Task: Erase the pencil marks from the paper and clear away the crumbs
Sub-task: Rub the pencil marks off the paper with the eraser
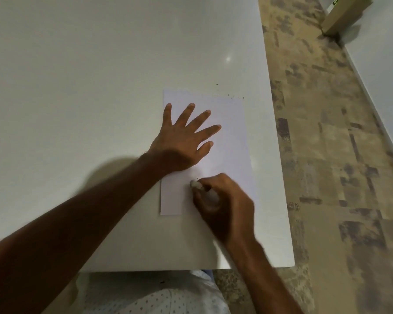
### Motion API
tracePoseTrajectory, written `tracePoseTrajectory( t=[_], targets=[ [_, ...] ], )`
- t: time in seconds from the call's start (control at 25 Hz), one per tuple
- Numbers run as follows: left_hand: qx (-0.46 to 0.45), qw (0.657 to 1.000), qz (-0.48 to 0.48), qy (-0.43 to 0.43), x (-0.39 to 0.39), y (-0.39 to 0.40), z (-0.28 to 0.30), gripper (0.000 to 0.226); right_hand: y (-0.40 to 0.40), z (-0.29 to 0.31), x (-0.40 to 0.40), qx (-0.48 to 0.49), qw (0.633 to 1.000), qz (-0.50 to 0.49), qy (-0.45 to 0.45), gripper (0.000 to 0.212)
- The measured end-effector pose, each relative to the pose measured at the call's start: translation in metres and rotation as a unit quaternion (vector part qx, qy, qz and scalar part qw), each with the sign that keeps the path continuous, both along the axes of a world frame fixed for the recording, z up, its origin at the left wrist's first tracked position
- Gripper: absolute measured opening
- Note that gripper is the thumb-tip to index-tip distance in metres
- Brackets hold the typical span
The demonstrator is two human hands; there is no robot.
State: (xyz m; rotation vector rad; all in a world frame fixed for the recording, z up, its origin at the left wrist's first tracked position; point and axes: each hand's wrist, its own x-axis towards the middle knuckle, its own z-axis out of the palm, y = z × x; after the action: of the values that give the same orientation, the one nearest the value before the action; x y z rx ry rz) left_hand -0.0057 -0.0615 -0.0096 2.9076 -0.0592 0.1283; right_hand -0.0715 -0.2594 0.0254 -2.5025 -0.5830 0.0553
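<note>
Head view. White sheet of paper [232, 137], rectangular, matte, lies flat on a smooth, slightly glossy white table [77, 75], towards the table's right edge, long side running near to far. Its far-left corner looks slightly uneven.

Left hand [184, 141]: fully open, fingers splayed, palm flat down on the left half of the sheet; nothing held.

Right hand [222, 200]: closed in a pinch around a small pale eraser [195, 184], whose rounded tip touches the paper near the sheet's near end, just right of the left wrist. Hand outline is blurred. Pencil marks on the sheet: cannot tell, the surface reads plain white.

Dark eraser crumbs [233, 96]: small specks scattered on the table just beyond the paper's far-right corner; a speck or two lie just beside the eraser tip.

Right of the table: mottled beige and grey floor [327, 155]. Near edge: pale dotted fabric [157, 300] on the person's lap
</note>
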Motion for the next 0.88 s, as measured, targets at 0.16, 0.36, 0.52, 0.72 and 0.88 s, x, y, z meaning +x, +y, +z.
tracePoseTrajectory(
  t=[0.16, 0.36, 0.52, 0.72, 0.88],
  targets=[
    [0.011, 1.000, -0.010, 0.002, 0.003, 0.001, -0.003, 0.057, -0.002, 0.020, 0.064, 0.020, 0.987, -0.153, -0.048, 0.020],
    [0.027, 0.999, -0.013, -0.043, 0.002, 0.001, -0.007, 0.060, 0.002, -0.002, -0.006, 0.016, 1.000, 0.025, 0.011, 0.019],
    [0.013, 1.000, -0.018, -0.006, 0.006, 0.002, -0.005, 0.061, 0.004, 0.017, 0.060, 0.003, 0.990, -0.128, -0.058, 0.017],
    [0.024, 0.999, -0.014, -0.045, 0.001, 0.001, -0.006, 0.060, 0.010, 0.001, -0.008, -0.014, 0.999, 0.038, -0.009, 0.012],
    [0.015, 1.000, -0.021, 0.000, 0.004, 0.002, -0.002, 0.062, 0.010, 0.018, 0.055, -0.011, 0.992, -0.113, -0.047, 0.015]
  ],
)
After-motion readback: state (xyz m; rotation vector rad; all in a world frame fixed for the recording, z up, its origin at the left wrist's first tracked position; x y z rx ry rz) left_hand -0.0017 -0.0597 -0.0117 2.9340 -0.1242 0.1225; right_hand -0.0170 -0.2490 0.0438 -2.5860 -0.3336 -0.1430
